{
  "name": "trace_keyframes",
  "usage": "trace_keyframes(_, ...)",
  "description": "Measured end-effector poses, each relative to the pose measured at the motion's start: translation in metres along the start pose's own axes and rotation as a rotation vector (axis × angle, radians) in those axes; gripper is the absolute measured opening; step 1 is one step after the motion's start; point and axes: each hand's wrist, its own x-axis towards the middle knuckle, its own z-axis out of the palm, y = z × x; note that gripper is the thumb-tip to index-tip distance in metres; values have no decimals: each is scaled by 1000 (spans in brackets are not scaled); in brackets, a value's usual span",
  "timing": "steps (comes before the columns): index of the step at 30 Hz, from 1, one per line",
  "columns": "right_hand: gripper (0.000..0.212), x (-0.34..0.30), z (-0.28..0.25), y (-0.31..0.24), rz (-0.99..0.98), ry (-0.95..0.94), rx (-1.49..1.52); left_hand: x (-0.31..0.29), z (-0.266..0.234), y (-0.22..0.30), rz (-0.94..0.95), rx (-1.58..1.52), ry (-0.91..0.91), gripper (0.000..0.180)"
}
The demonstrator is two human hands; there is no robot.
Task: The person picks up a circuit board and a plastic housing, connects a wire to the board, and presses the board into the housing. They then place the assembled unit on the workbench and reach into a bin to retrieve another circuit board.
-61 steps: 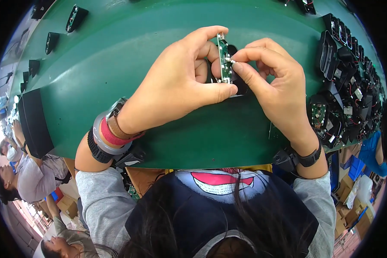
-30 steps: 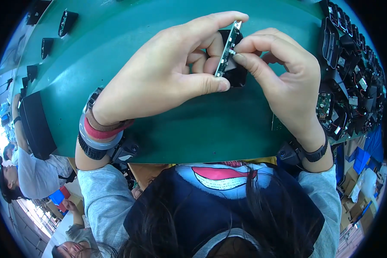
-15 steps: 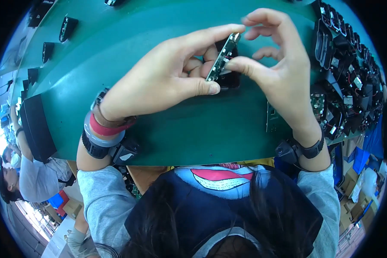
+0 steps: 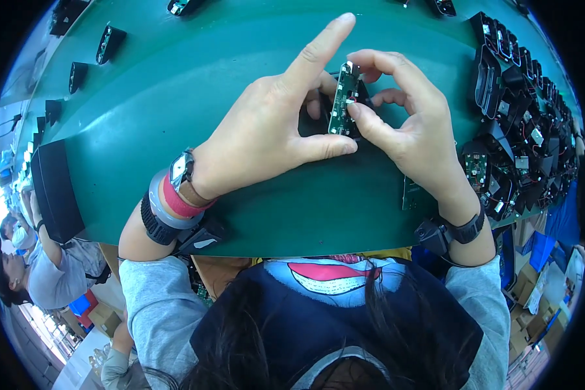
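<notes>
Pinching a small green circuit board edge-up above the green table, your left hand grips its lower end with the index finger pointing away, while your right hand clasps its top and side. Black housings pile up at your right.
</notes>
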Motion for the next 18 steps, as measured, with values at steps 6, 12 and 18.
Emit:
trace_keyframes(6, 41, 5, -6, 0, 50, -64, 33, 1, 3, 2, -19, -16, 131, 93)
trace_keyframes(12, 37, 6, -5, 6, -25, -87, -101, 4, 0, -4, 139, 310, 141, 66)
trace_keyframes(18, 31, 9, -10, 9, -4, -151, -75, -1, 2, -4, 91, 241, 107, 47)
